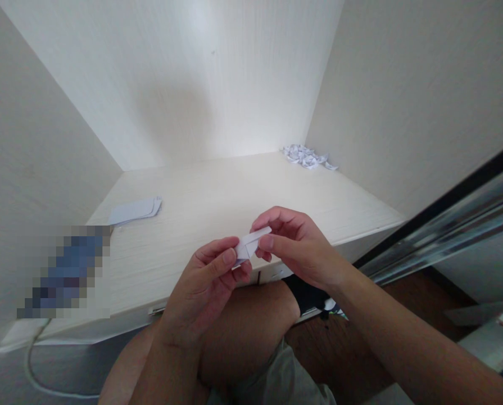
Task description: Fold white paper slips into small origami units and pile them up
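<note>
A small folded piece of white paper is held between my two hands, above the front edge of the desk. My left hand pinches its left end between thumb and fingers. On the other side, my right hand grips the right end, thumb in front and fingers behind. Crease lines and a flap show on the paper's face. The fingers behind it are partly hidden.
The pale desk has walls on three sides. A stack of white paper sheets lies at the left, near a pixelated blue object with a cable. Several folded paper pieces are heaped in the back right corner.
</note>
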Tool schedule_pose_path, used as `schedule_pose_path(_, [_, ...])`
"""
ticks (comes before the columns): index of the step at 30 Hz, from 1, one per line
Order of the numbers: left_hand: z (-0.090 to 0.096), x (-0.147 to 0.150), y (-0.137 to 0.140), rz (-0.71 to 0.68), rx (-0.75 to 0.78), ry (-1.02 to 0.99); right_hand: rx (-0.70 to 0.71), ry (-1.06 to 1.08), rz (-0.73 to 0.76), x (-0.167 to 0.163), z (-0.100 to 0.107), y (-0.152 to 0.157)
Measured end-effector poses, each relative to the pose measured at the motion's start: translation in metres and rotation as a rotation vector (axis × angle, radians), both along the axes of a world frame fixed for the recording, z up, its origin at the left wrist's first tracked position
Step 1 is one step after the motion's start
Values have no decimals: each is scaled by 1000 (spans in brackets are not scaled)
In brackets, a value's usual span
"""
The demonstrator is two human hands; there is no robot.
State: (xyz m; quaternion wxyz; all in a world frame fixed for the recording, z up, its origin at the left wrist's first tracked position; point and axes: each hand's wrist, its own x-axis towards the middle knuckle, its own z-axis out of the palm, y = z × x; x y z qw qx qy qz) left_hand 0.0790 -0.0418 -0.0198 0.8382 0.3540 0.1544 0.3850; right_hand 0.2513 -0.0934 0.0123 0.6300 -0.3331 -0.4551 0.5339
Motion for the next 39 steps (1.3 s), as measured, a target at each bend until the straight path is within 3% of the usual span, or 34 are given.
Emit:
schedule_pose_path(9, [4,2,0,52,-78,-11,88,-9,-99,-10,-3,0])
schedule_pose_path(19, [5,1,-1,97,-107,24,43,-146,-261,-22,7,-4])
schedule_pose_path(33, [5,-1,0,45,-167,-37,61,-60,-288,-29,1,-1])
schedule_pose_path(39, [6,-3,0,35,-200,-81,134,-203,-337,-25,1,-3])
